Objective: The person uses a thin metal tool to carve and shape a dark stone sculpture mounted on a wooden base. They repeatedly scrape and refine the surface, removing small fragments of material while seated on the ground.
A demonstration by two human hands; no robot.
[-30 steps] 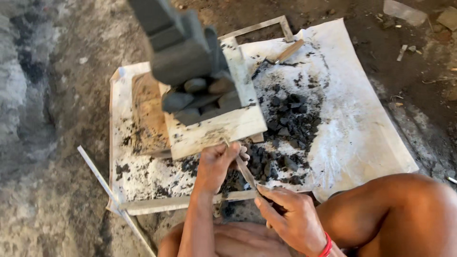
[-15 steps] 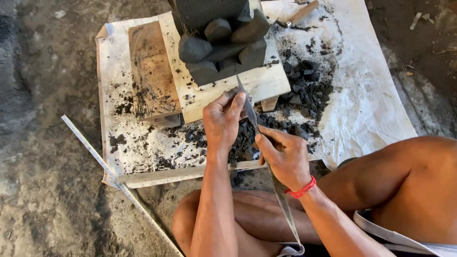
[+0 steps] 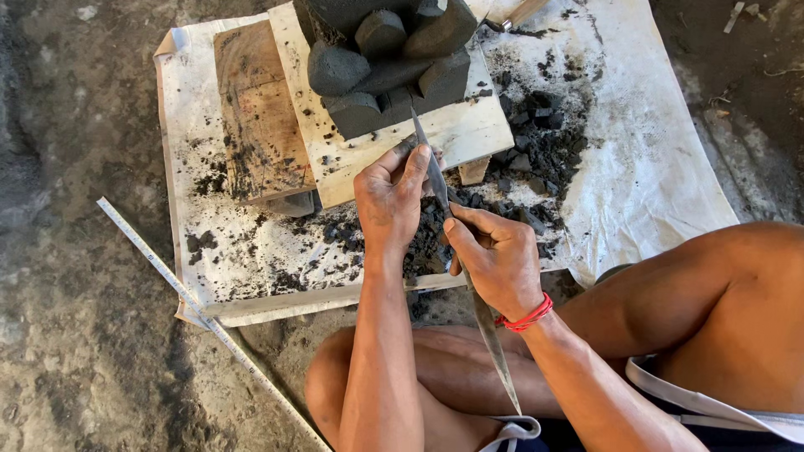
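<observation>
- Hands first: your right hand (image 3: pixel 496 261) is wrapped tight around the middle of a long thin metal file (image 3: pixel 459 251). A red band sits on that wrist.
- Your left hand (image 3: pixel 392 201) is curled over the front part of the file, with the fingers (image 3: pixel 416 163) pressing on the blade to steady it. Both hands are closed on the same tool.
- The file lies in a slanted line. Its tail runs back past your right wrist, over your legs. Its pointed tip goes up and away from you and touches the bottom edge of the dark grey stone carving (image 3: pixel 389 63).
- The carving is straight ahead of your hands, a little past your left fingers. Your left hand is the nearer one to it; your right hand is farther back along the tool.
- The carving has round lumps and flat cut faces. It stands on a pale wooden board (image 3: pixel 469 134), and your left fingers rest at the near edge of that board.
- A brown wooden block (image 3: pixel 255 117) lies just beside the board, on its left.
- Black stone chips (image 3: pixel 544 151) and dust are piled to the right of the board and under your hands.
- All of this sits on a dirty white sheet (image 3: pixel 653 167) spread on the ground.
- A long white ruler (image 3: pixel 209 322) lies slanted on the bare ground, near the left corner of the sheet.
</observation>
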